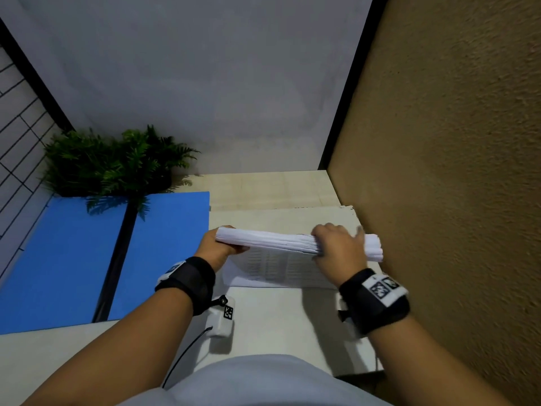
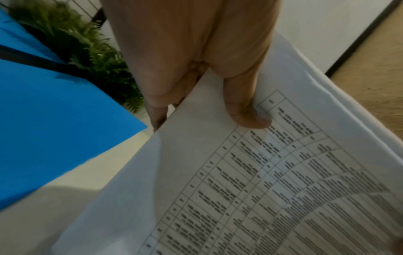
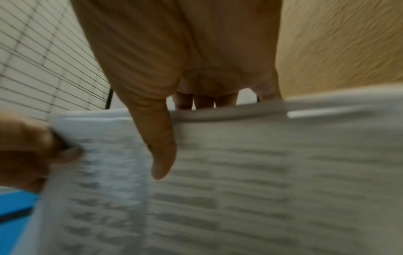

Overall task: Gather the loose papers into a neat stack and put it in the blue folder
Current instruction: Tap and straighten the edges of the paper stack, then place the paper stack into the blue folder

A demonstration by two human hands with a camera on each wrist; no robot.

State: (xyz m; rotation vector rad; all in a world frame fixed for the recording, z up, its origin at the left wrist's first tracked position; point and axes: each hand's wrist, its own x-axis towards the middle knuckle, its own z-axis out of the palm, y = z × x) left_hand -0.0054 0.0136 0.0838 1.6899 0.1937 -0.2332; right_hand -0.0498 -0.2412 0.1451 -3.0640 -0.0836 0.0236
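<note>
Both hands grip the paper stack upright above the table, left hand and right hand at either end beside the open blue folder, each wrist view showing a thumb pressed on print.

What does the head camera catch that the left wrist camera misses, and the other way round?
Only the head view shows both hands, the left hand and right hand, gripping the paper stack upright on edge, with wristbands. Only the left wrist view shows the printed table on the front sheet, with the thumb pressing it. Both show the open blue folder and the fern.
</note>
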